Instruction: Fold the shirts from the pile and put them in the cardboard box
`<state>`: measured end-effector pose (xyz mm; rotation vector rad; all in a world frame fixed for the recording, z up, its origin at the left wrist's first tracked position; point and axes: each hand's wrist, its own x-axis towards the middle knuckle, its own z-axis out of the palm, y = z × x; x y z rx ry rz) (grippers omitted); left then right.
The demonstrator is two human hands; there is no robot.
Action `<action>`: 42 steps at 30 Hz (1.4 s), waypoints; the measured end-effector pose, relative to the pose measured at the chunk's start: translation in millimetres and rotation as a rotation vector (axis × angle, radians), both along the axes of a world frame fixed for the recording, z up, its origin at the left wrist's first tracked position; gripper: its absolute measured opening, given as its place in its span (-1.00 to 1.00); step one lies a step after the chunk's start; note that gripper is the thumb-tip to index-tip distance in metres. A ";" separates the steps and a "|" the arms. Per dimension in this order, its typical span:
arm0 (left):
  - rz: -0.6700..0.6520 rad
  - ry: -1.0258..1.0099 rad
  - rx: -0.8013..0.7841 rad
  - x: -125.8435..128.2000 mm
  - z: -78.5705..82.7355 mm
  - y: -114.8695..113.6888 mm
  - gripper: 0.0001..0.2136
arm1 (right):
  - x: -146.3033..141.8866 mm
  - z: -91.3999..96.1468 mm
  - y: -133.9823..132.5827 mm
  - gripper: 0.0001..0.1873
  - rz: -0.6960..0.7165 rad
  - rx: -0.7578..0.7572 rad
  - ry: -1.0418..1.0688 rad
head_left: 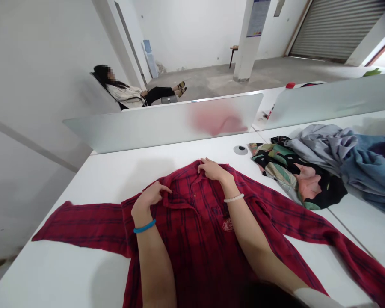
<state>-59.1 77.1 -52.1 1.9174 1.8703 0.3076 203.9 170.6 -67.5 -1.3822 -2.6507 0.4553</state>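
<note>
Red plaid shirt [195, 244] lying front up on white worktop [70, 273], sleeves spread. Left hand [152, 195], blue wristband [144, 226], touching collar's left side; right hand [212, 169], beaded bracelet [234, 198], at collar's far edge. Floral garment [303, 177] and blue garments [368, 162] heaped right. Person [128, 94] seated beyond frosted divider [147, 128].

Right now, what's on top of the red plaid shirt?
Left hand and right hand at the collar of the red plaid shirt, forearms over its front. The right one partly hides the round emblem; fabric beneath can't be seen.
</note>
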 end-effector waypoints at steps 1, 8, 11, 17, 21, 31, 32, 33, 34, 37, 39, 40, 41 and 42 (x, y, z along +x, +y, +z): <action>-0.016 -0.005 -0.027 -0.7 -0.9 1.2 -0.71 | 1.1 0.1 0.1 -0.63 -0.007 0.005 0.005; 0.056 -0.095 0.033 12.9 0.0 17.3 -0.76 | 2.2 2.9 5.8 -0.74 -0.148 0.077 0.054; 0.088 -0.120 0.087 35.8 -5.8 26.0 -0.74 | -9.8 -4.0 3.9 -0.75 -0.233 0.108 0.056; 0.109 -0.076 0.143 66.0 -21.4 36.4 -0.83 | -28.1 -7.8 -1.7 -0.70 -0.311 0.167 0.141; 0.119 -0.114 0.168 64.0 -21.3 37.9 -0.83 | -30.2 -12.7 1.6 -0.77 -0.245 0.056 0.211; 0.127 -0.108 0.185 74.9 -30.4 38.8 -0.81 | -29.0 -24.4 4.9 -0.85 -0.225 -0.051 0.306; 0.132 -0.093 0.177 75.6 -33.5 39.2 -0.80 | -26.6 -23.1 5.8 -0.84 -0.200 -0.069 0.315; 0.134 -0.082 0.173 75.9 -36.2 39.6 -0.78 | -24.2 -22.0 6.8 -0.80 -0.159 -0.093 0.322; 0.134 -0.077 0.175 75.6 -38.3 40.1 -0.75 | -21.9 -21.2 7.5 -0.78 -0.108 -0.115 0.320; 0.127 -0.080 0.204 73.8 -41.2 41.2 -0.64 | -18.7 -21.6 8.6 -0.78 0.007 -0.141 0.272; 0.124 -0.084 0.232 73.3 -41.4 41.7 -0.64 | -20.0 -23.3 8.4 -0.82 0.015 -0.127 0.233; 0.122 -0.084 0.246 73.5 -41.3 42.0 -0.66 | -21.3 -24.1 8.3 -0.85 0.004 -0.120 0.221; 0.119 -0.082 0.261 73.9 -41.0 42.3 -0.68 | -22.8 -24.8 8.1 -0.88 -0.004 -0.116 0.215; 0.117 -0.079 0.277 74.4 -40.6 42.7 -0.70 | -24.2 -25.3 7.8 -0.90 -0.011 -0.112 0.208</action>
